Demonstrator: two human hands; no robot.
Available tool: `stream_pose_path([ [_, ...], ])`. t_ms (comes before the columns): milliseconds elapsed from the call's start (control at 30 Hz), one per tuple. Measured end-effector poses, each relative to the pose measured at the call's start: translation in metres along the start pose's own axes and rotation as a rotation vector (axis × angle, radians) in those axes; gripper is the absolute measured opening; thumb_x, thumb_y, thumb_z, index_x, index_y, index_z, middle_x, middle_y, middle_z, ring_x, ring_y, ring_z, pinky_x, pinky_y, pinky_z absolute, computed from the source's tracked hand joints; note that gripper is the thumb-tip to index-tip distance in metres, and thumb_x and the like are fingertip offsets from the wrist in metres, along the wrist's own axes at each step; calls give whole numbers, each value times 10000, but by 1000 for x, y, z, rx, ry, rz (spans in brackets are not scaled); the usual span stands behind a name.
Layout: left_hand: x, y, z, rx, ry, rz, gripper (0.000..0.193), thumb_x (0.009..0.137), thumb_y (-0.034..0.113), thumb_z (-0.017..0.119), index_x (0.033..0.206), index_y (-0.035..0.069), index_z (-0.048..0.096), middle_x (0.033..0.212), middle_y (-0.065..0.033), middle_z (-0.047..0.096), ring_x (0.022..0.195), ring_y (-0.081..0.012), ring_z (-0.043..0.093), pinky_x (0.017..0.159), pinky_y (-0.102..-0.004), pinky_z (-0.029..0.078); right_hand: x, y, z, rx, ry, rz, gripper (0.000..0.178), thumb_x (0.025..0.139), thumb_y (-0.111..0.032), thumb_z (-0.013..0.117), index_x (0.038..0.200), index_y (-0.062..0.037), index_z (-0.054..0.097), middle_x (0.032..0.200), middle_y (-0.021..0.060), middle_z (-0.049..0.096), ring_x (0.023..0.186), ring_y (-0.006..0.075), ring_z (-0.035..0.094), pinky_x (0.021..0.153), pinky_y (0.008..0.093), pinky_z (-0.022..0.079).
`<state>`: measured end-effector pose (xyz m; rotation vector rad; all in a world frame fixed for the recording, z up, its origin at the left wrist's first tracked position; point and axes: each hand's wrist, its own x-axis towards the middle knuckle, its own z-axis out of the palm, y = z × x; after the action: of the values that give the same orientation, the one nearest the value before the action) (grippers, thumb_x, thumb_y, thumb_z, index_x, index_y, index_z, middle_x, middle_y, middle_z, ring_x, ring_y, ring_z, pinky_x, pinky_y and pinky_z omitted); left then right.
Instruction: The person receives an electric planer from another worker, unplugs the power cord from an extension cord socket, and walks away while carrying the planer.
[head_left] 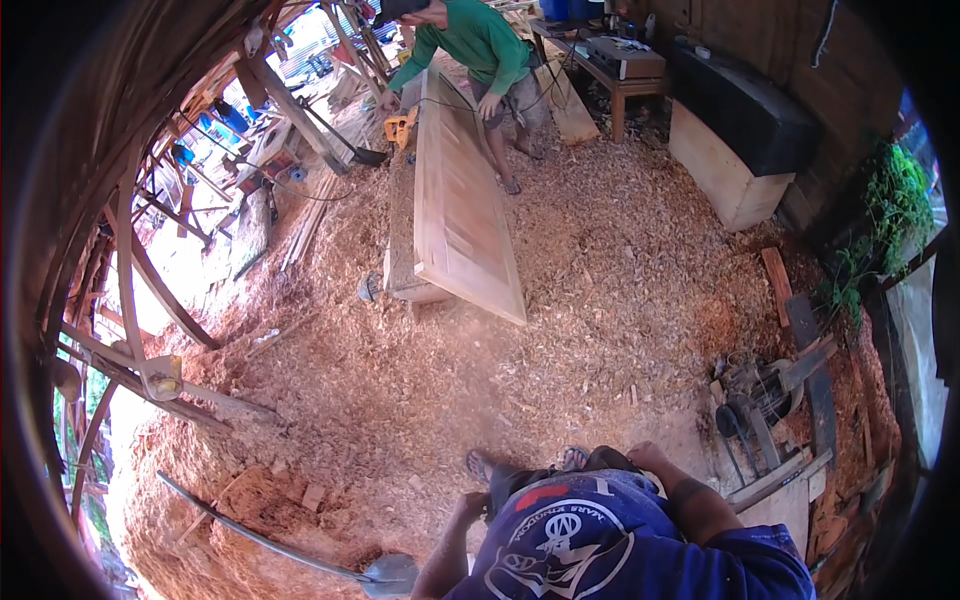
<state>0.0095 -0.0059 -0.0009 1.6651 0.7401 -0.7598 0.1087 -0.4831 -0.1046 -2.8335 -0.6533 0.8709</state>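
Left hand point(468, 507) and right hand point(648, 457) low and apart, well short of the wooden panel point(470, 210)

At either side of the body's front, fingers mostly hidden; cannot tell whether closed on anything. From there to the panel, straight ahead and slightly left; long axis running away, far end swung leftward, neither hand clearly nearer.

Toward the panel's near left, a shovel point(389, 577) on wood shavings point(620, 270). Just left of the panel, a long timber point(400, 235) and an orange power tool point(401, 128), close to the hand of a co-worker point(475, 45) in green, bending beside the panel's far end. Beyond the panel to the right, blue containers point(557, 9), contents not visible, and a grey boxy device point(625, 58) on a wooden surface point(640, 88). Farther right of the panel, a long pale box point(715, 170) under a black cover point(745, 110), inside hidden. Toward the panel's near right, a machine point(765, 395) with a dark wheel.
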Motion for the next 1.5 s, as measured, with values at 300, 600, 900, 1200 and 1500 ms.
stream_pose_path([
  [300,4,-6,-1,85,-21,115,299,822,291,558,808,1,628,732,-59,604,635,-133,578,533,-268,453,-8,-7,-14,-52,-26,14,178,730,-230,536,847,-204,667,900,13,648,800,217,630,707,339,520],
  [600,15,-21,-3,81,-19,111,322,836,310,532,790,4,621,685,-62,603,612,-142,581,525,-285,452,-12,-10,-5,47,-24,25,202,724,-234,550,893,-214,659,906,44,638,793,256,636,693,366,529],
  [900,11,-13,1,48,12,31,326,819,331,531,794,21,630,687,-50,610,606,-139,580,507,-272,442,-1,5,26,148,-11,120,217,727,-261,539,905,-224,657,925,54,636,831,267,630,736,358,516],
  [1200,12,-28,-5,14,13,17,331,796,342,532,812,31,644,700,-57,616,619,-141,580,529,-295,453,5,1,9,47,20,-134,213,738,-299,532,856,-183,666,844,70,644,800,262,626,672,386,499],
  [1500,54,-58,-12,364,52,219,319,806,308,517,861,29,664,846,-163,645,819,-306,612,707,-383,474,-17,-8,-20,-51,14,-281,223,721,-277,542,861,-153,665,840,80,651,794,255,628,673,398,492],
])
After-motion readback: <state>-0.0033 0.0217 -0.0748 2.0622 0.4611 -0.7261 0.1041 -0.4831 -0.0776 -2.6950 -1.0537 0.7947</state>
